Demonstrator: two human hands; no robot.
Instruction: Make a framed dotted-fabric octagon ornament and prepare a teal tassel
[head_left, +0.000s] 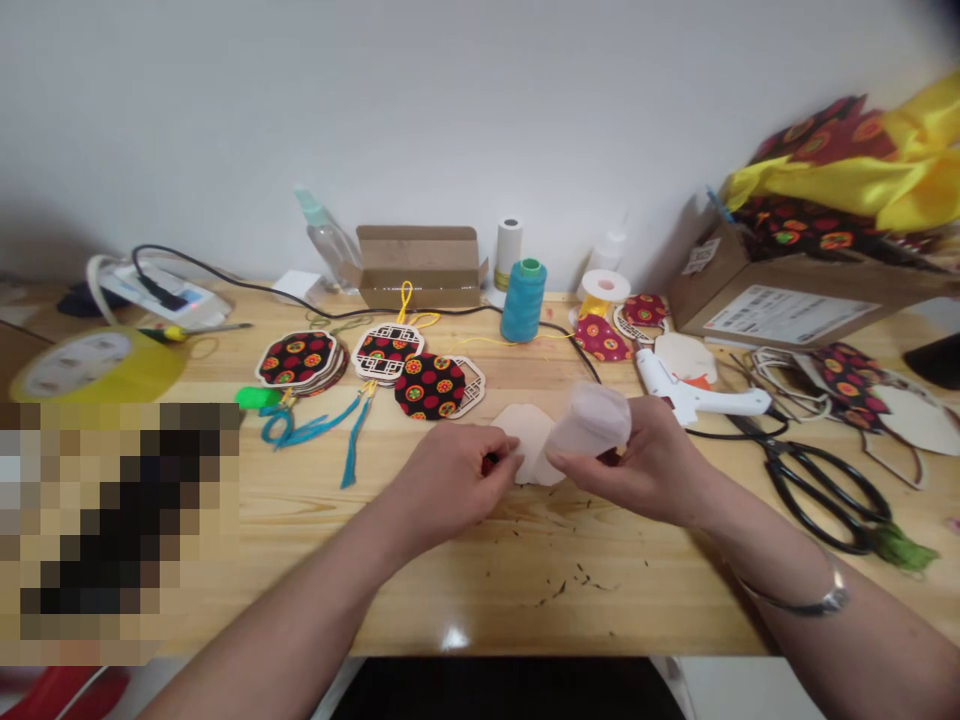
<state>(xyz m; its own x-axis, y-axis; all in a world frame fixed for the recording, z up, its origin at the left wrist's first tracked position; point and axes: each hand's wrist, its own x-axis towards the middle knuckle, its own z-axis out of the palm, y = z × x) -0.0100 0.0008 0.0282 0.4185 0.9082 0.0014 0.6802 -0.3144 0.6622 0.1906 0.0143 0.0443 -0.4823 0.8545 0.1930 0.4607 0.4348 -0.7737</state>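
My left hand point(472, 475) pinches the left edge of a pale, scalloped flat piece point(532, 440) just above the table. Something dark and red shows between its fingers. My right hand point(645, 460), with a bangle at the wrist, grips a whitish curled sheet point(596, 420) that bends up over the pale piece's right side. Whether the sheet and the piece are joined cannot be made out. Beyond my hands lies a round piece of patterned fabric point(430, 386), partly over a wooden lattice frame point(472, 388).
A white glue gun point(701, 390) and black-handled scissors point(825, 490) lie at right. Behind stand a teal thread cone point(523, 303) and an open cardboard box point(420, 270). Tasselled ornaments point(300, 360) and yellow tape point(150, 365) are at left. A fabric-filled carton point(795, 300) stands back right.
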